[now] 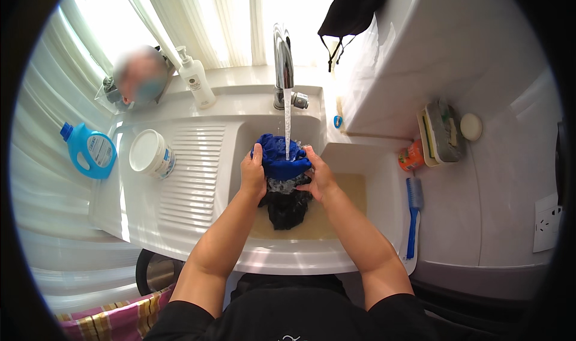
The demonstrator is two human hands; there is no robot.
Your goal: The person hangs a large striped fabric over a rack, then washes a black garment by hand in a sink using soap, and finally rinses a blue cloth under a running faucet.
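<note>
A bright laundry corner is seen here, with pale curtains (198,17) at 12 o'clock and a white sink (300,260) in the middle, its basin filled with murky brownish water (345,206). A blue cloth (279,158) is held right under the tap (283,65), with the stream landing on it, and a darker wet part is left hanging down into the water. The cloth is gripped by the left hand (253,176) at its 9 o'clock side and by the right hand (317,176) at its 3 o'clock side, fingers curled tight into the fabric on both. A white tub (151,153) and a blue detergent bottle (90,150) are parked at 9 o'clock, a pump bottle (197,80) at 11, and a blue brush (413,218) at 3 o'clock on the sink edge.
</note>
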